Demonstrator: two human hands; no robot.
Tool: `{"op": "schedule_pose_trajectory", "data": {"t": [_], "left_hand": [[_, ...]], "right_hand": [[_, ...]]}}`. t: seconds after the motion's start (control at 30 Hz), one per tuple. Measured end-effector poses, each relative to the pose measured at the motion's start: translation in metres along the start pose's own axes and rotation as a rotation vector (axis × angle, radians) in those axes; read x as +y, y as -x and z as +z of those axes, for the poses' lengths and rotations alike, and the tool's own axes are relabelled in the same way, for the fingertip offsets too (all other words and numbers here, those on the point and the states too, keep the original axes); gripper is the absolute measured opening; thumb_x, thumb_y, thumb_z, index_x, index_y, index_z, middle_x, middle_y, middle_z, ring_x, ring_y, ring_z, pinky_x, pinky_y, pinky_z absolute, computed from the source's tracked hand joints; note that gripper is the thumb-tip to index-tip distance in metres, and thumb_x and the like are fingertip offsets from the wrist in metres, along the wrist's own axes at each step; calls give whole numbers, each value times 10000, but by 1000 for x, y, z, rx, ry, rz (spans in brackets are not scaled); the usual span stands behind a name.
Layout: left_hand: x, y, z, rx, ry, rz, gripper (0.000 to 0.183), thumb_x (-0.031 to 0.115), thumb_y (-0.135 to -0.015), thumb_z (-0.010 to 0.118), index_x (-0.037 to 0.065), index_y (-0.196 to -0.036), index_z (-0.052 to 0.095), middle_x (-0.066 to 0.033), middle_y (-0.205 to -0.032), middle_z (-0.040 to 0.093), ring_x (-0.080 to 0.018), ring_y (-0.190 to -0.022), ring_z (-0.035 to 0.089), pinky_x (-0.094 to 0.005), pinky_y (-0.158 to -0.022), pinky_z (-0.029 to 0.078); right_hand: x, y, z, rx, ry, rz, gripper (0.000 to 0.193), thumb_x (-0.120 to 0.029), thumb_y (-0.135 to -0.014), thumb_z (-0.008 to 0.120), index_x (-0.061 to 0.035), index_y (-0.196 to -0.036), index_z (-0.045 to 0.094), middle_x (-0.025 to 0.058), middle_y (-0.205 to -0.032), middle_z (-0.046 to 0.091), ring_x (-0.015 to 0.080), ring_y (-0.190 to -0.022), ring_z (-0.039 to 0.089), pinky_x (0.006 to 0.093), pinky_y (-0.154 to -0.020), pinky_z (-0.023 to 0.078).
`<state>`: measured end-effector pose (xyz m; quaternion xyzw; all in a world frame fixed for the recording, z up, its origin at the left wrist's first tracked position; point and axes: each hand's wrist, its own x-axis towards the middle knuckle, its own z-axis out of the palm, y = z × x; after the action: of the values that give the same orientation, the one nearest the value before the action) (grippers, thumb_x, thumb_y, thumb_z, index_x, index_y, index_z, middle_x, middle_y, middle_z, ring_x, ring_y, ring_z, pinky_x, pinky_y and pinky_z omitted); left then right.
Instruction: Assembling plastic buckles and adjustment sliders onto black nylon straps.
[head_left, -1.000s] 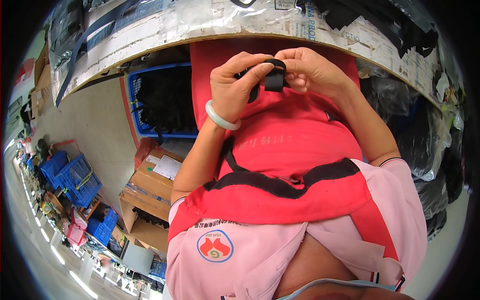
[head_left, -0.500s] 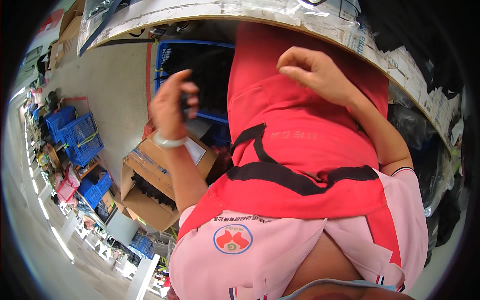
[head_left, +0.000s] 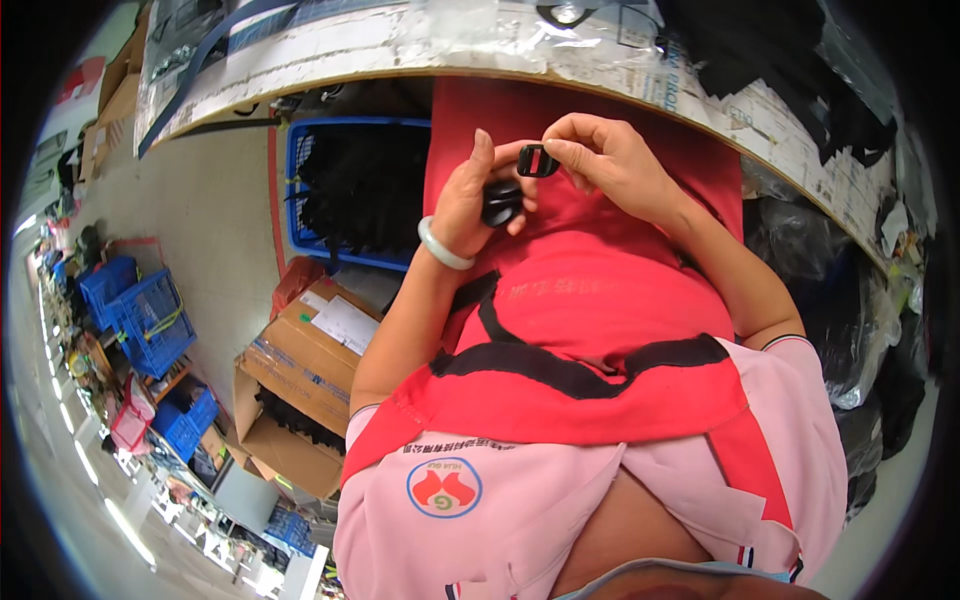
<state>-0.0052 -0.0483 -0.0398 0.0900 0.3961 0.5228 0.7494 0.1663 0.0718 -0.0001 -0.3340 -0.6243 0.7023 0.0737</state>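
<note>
In front of the red apron (head_left: pixel 560 270) both my hands are close together. My right hand (head_left: pixel 625 170) pinches a small black plastic buckle (head_left: pixel 549 163) with a slot through it, between thumb and fingertips. Just to its left, my left hand (head_left: pixel 462 205) wears a pale bangle and cradles glossy black plastic pieces (head_left: pixel 501 203) in its half-curled fingers. Their exact kind and count are partly hidden by the fingers. The left index finger reaches behind the buckle; whether it touches it I cannot tell.
A worktable edge (head_left: pixel 400 85) curves across the top, with black fabric (head_left: pixel 790 70) at its right. Below it stands a blue crate (head_left: pixel 292 215) of black material. An open cardboard box (head_left: pixel 310 350) is at my left, clear plastic bags (head_left: pixel 845 330) at my right. Blue baskets (head_left: pixel 155 325) stand farther left.
My left hand has moved right, toward my right hand. The black buckle now shows in my right fingertips, and the black pieces in my left palm are clearer. The view has shifted slightly.
</note>
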Motion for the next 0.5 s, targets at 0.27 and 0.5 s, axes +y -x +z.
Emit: {"op": "schedule_pose_trajectory", "data": {"t": [0.27, 0.5], "left_hand": [[-4, -3, 29, 67, -253, 236, 345, 108, -946, 570, -18, -1266, 543, -67, -746, 601, -123, -612, 578, -228, -474, 474], [3, -17, 50, 48, -488, 297, 183, 17, -874, 628, -9, -1048, 679, -32, -741, 617, -77, -546, 543, -205, -469, 423]], "right_hand": [[17, 7, -23, -144, -448, 211, 211, -276, -972, 571, -66, -978, 593, -51, -696, 514, 28, -577, 464, 183, -520, 387], [24, 22, -25, -206, -674, 189, 200, -264, -981, 555, -71, -977, 606, -46, -750, 546, 42, -638, 517, 212, -574, 449]]}}
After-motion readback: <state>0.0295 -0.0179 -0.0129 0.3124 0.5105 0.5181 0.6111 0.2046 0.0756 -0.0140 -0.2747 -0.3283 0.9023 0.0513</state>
